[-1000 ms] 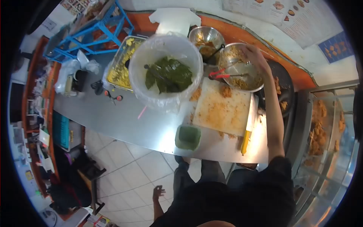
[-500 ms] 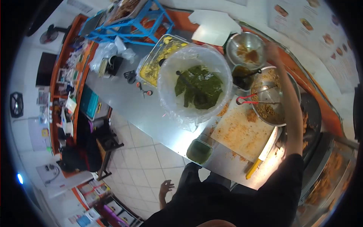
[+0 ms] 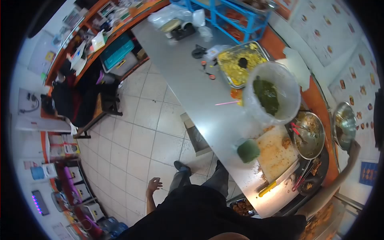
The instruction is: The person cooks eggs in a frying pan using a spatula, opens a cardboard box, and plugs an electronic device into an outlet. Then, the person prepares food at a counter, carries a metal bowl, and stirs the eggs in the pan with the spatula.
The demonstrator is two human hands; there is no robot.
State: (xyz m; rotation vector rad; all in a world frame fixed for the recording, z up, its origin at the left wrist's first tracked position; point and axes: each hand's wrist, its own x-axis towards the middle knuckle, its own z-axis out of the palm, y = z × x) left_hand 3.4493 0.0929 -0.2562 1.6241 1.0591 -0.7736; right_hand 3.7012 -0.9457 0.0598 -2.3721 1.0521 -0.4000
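Note:
My right hand (image 3: 353, 149), at the end of an outstretched arm, grips the rim of a metal bowl (image 3: 345, 127) with food residue inside. The bowl is tilted and held up near the wall on the right. Below and left of it sits a larger metal bowl (image 3: 309, 140) with red-handled tongs (image 3: 296, 129) in it. My left hand (image 3: 155, 185) hangs beside my body over the floor, fingers apart and holding nothing. A yellow-handled knife (image 3: 269, 188) lies along the stained cutting board (image 3: 276, 154).
A plastic-lined tub (image 3: 289, 102) of green leaves stands behind the board, beside a tray (image 3: 236, 85) of yellow food. A green container (image 3: 248, 151) sits near the counter's front edge. Scissors (image 3: 209, 75) lie farther left. A blue rack (image 3: 228, 20) stands at the back.
My right hand has taken the smaller metal bowl from the counter's back and moved it right, tilting it. The view has shifted. My left hand stays hanging.

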